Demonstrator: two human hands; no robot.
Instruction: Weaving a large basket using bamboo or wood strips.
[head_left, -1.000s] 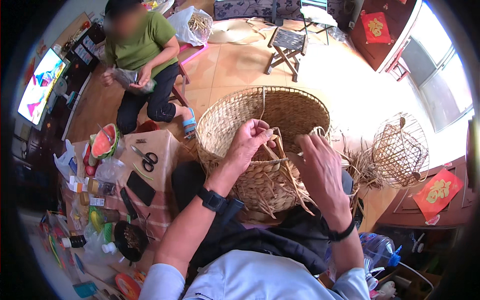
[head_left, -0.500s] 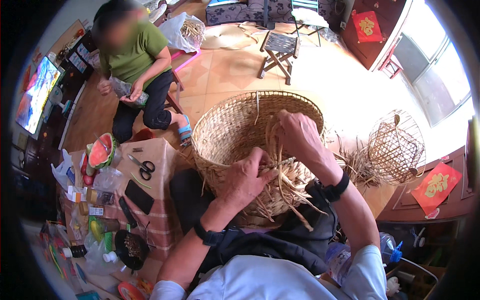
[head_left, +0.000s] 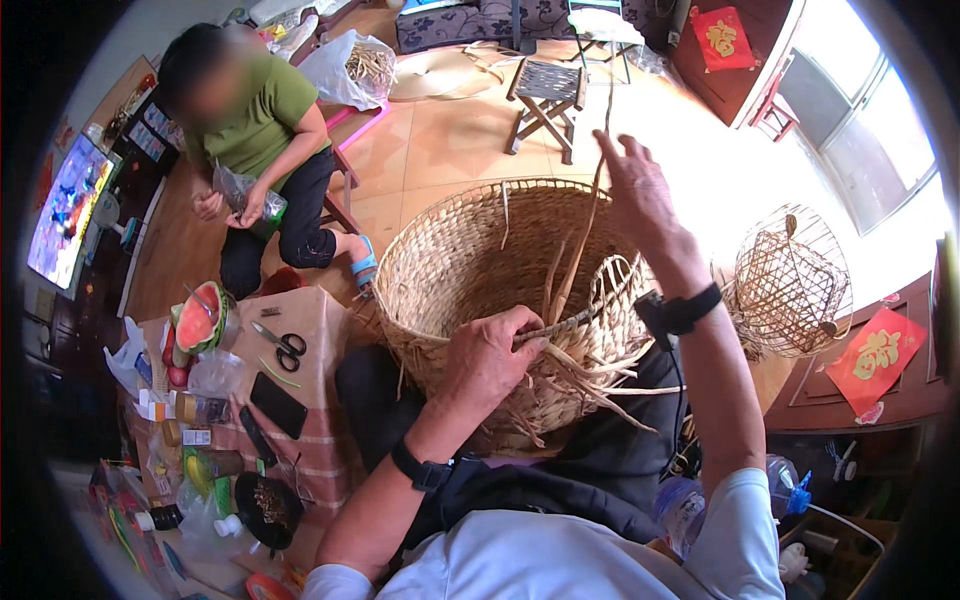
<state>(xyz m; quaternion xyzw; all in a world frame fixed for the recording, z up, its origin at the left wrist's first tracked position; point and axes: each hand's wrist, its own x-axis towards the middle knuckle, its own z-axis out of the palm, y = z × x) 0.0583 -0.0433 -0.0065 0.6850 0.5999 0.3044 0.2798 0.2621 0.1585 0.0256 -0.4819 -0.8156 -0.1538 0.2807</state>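
Note:
A large round basket (head_left: 440, 225) of woven, straw-coloured plant strips rests at my lap, its mouth facing up. My left hand (head_left: 488, 358) is closed at the near rim, thumb and fingers pinching it where loose strips (head_left: 590, 378) stick out. Above the basket's right side, my right hand (head_left: 648, 200) is raised, with a long strip (head_left: 575, 265) at its fingertips. This strip rises from the near rim, and its thin end stands above the hand. A shorter strip end pokes up beside it inside the basket.
At left, a cloth-covered table (head_left: 325, 335) bears scissors (head_left: 290, 348), a phone (head_left: 279, 404) and cut watermelon (head_left: 203, 315). Beyond it sits a person (head_left: 265, 110) in green holding a plastic bag. A folding stool (head_left: 545, 105) stands ahead, an openwork basket (head_left: 790, 285) at right.
My right hand has moved up and to the right from the near rim, drawing the long strip upward. My left hand stays at the rim. Loose strips outside have shifted right.

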